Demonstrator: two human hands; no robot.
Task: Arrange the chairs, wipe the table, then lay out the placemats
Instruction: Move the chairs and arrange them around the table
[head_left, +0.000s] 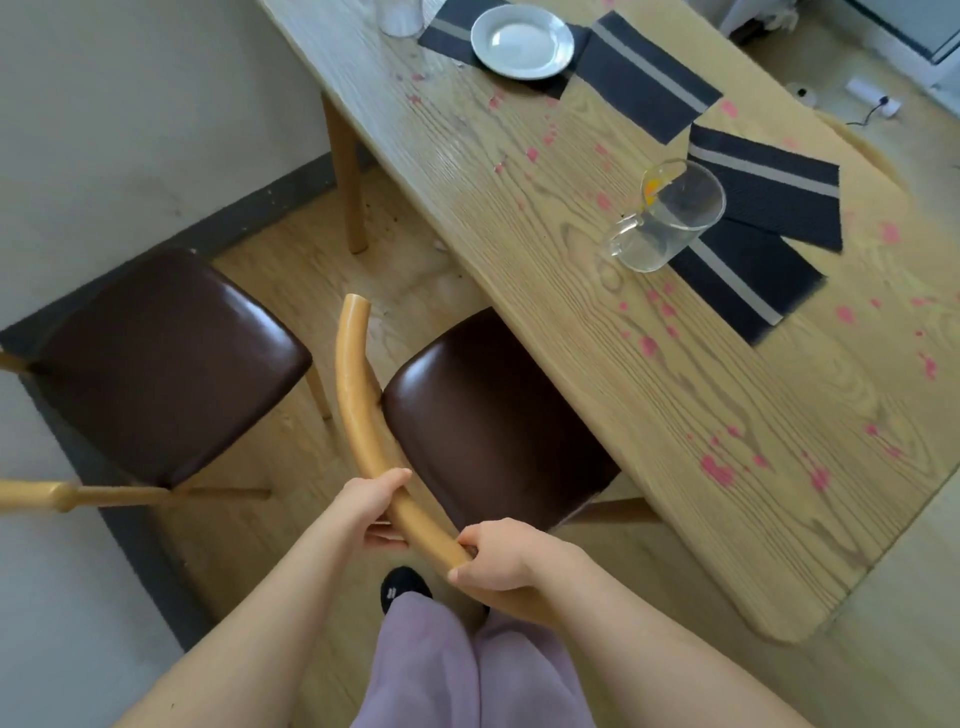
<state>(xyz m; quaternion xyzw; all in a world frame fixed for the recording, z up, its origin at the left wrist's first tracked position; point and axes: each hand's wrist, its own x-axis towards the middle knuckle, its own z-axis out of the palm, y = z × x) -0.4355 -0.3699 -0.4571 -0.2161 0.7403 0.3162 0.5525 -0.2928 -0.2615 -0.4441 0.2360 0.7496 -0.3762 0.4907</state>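
Fingers (382, 535) round one chair backrest (353, 395)

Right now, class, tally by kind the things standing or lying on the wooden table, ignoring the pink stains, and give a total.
Dark striped rectangular placemats: 4
Round white plate: 1
Clear glass vessels: 2
Total: 7

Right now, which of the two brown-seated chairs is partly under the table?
The chair whose curved backrest the left hand and right hand grip: its seat reaches under the table edge. The other chair stands clear, by the wall.
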